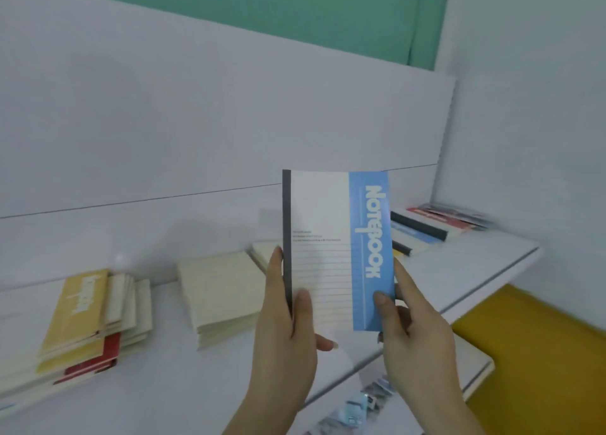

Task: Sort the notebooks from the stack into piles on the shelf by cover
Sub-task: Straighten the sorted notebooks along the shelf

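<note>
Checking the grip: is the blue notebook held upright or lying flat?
Upright. The blue notebook stands on end above the shelf, left hand and right hand pinching its lower edges.

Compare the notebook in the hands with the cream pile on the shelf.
The held notebook is upright, off the shelf; the cream pile lies flat on it. The held one has a blue band reading NOTEBOOK and a dark spine; the pile looks plain cream. One is single, the other stacked.

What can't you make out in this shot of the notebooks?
Head view only:
- Small print on the held notebook: too small.
- Cream pile behind it: mostly hidden by the notebook and left hand.
- Right pile: covers blurred.
- Items on the lower ledge: blurred, partly behind the right hand.
</note>
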